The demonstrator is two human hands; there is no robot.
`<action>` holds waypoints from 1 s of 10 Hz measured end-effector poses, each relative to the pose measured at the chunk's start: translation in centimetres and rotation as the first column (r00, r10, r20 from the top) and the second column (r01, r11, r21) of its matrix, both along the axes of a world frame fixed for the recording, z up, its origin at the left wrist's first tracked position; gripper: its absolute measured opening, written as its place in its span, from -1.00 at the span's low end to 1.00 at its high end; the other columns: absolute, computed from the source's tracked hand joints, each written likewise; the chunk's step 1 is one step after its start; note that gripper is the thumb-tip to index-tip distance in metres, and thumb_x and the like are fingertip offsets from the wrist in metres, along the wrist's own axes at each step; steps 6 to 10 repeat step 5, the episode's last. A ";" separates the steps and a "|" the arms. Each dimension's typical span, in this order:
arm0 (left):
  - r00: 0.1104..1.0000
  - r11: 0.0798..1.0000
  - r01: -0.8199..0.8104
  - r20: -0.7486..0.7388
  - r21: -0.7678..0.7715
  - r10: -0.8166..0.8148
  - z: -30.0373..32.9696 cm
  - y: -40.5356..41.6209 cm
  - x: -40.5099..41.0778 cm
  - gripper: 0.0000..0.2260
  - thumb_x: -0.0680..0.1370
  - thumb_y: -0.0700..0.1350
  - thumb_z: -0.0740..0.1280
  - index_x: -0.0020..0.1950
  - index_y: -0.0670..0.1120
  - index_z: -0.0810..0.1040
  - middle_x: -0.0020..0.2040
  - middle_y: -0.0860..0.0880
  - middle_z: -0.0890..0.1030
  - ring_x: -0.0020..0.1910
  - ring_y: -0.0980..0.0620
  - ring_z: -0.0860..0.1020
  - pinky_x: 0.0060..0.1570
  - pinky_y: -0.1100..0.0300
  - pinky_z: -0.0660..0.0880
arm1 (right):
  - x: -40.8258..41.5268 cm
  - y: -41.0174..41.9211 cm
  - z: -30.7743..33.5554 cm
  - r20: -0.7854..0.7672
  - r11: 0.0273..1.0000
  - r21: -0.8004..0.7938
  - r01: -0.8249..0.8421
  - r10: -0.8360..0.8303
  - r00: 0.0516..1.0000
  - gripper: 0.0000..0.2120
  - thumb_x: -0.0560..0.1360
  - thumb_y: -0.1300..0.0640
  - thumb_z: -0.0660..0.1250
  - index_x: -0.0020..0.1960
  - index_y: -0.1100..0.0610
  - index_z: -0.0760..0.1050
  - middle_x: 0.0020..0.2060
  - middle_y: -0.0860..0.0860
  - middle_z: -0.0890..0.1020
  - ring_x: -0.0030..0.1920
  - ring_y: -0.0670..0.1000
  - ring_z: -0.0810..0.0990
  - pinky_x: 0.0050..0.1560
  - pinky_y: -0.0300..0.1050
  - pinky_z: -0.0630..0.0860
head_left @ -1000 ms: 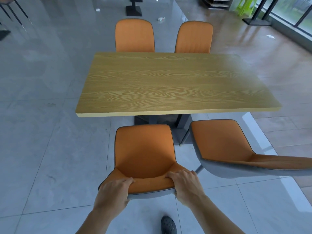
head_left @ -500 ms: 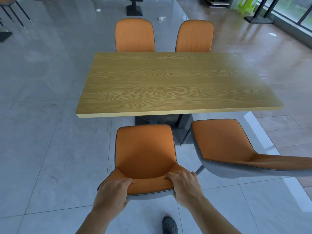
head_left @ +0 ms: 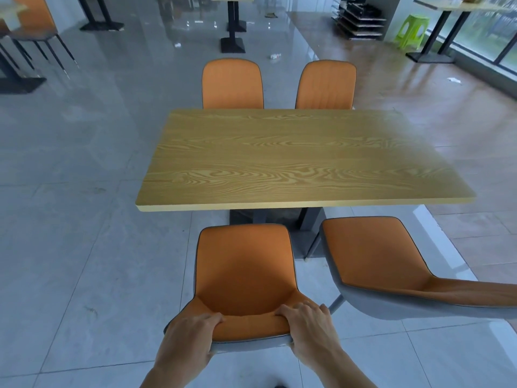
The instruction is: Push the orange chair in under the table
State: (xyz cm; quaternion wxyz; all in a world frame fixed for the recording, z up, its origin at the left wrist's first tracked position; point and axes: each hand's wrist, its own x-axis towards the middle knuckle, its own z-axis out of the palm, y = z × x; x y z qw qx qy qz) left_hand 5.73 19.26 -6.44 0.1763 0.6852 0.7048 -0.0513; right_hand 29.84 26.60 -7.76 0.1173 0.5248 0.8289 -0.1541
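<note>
An orange chair (head_left: 243, 273) with a grey shell stands right in front of me, its seat facing the wooden table (head_left: 296, 163). The seat's front edge sits a little short of the table's near edge. My left hand (head_left: 190, 337) grips the left end of the chair's backrest top. My right hand (head_left: 307, 329) grips the right end of the same backrest. Both arms reach forward from the bottom of the view.
A second orange chair (head_left: 391, 264) stands pulled out and angled at the right, close beside mine. Two more orange chairs (head_left: 232, 85) (head_left: 326, 86) are tucked in at the table's far side. The dark table base (head_left: 277, 217) is under the top. Grey tiled floor lies to the left.
The view has tilted upward, so more of the room beyond the table shows. Both hands keep their grip on the backrest; the chair's gap to the table looks about the same.
</note>
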 end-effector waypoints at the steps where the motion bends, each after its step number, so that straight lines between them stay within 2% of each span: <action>1: 1.000 1.000 -0.013 0.014 -0.010 0.013 0.2 -0.1 0.2 -0.50 0.45 0.11 0.45 0.35 0.20 0.39 0.25 0.20 0.54 0.18 0.05 0.53 0.26 0.13 0.45 | 0.0 0.0 0.1 0.013 1.000 -0.023 -0.006 0.006 1.000 -0.53 0.51 0.07 0.41 0.37 -0.14 0.40 0.15 -0.05 0.59 0.28 0.08 0.47 0.34 0.21 0.31; 2: 0.999 0.999 -0.033 0.030 -0.015 0.033 0.8 -0.2 0.4 -0.49 0.42 0.16 0.46 0.33 0.20 0.39 0.23 0.19 0.54 0.17 0.07 0.52 0.22 0.14 0.46 | 0.1 -0.2 0.4 -0.004 0.999 -0.031 0.010 -0.010 1.000 -0.41 0.47 -0.06 0.47 0.44 -0.14 0.33 0.21 -0.06 0.56 0.34 0.08 0.43 0.40 0.23 0.27; 3: 0.999 0.999 -0.029 0.031 -0.044 0.030 1.0 -0.3 0.2 -0.36 0.39 0.30 0.42 0.40 0.18 0.32 0.31 0.17 0.49 0.25 0.06 0.47 0.27 0.10 0.43 | 0.2 -0.6 0.8 -0.015 0.998 -0.051 0.024 -0.025 1.000 -0.24 0.42 -0.23 0.48 0.50 -0.13 0.23 0.31 -0.04 0.50 0.39 0.08 0.40 0.43 0.22 0.24; 4: 1.000 0.998 -0.021 0.001 -0.057 0.022 2.1 -0.4 0.4 -0.28 0.41 0.33 0.37 0.48 0.14 0.21 0.40 0.14 0.41 0.32 0.04 0.41 0.34 0.09 0.35 | 0.8 -1.3 2.4 -0.016 0.999 -0.036 0.037 -0.037 0.999 -0.18 0.41 -0.29 0.46 0.53 -0.12 0.16 0.39 -0.02 0.44 0.42 0.10 0.35 0.46 0.22 0.21; 5: 1.000 0.999 0.003 -0.005 -0.032 -0.004 3.5 -0.7 0.5 -0.25 0.42 0.35 0.35 0.51 0.13 0.17 0.43 0.13 0.39 0.36 0.03 0.38 0.36 0.09 0.31 | 1.6 -1.9 4.1 -0.014 0.996 -0.046 0.073 -0.074 0.997 -0.18 0.42 -0.30 0.44 0.53 -0.11 0.15 0.39 -0.01 0.43 0.41 0.09 0.35 0.42 0.18 0.25; 10: 1.000 0.999 0.003 -0.005 -0.032 -0.004 3.5 -0.7 0.5 -0.25 0.42 0.35 0.35 0.51 0.13 0.17 0.43 0.13 0.39 0.36 0.03 0.38 0.36 0.09 0.31 | 1.6 -1.9 4.1 -0.014 0.996 -0.046 0.073 -0.074 0.997 -0.18 0.42 -0.30 0.44 0.53 -0.11 0.15 0.39 -0.01 0.43 0.41 0.09 0.35 0.42 0.18 0.25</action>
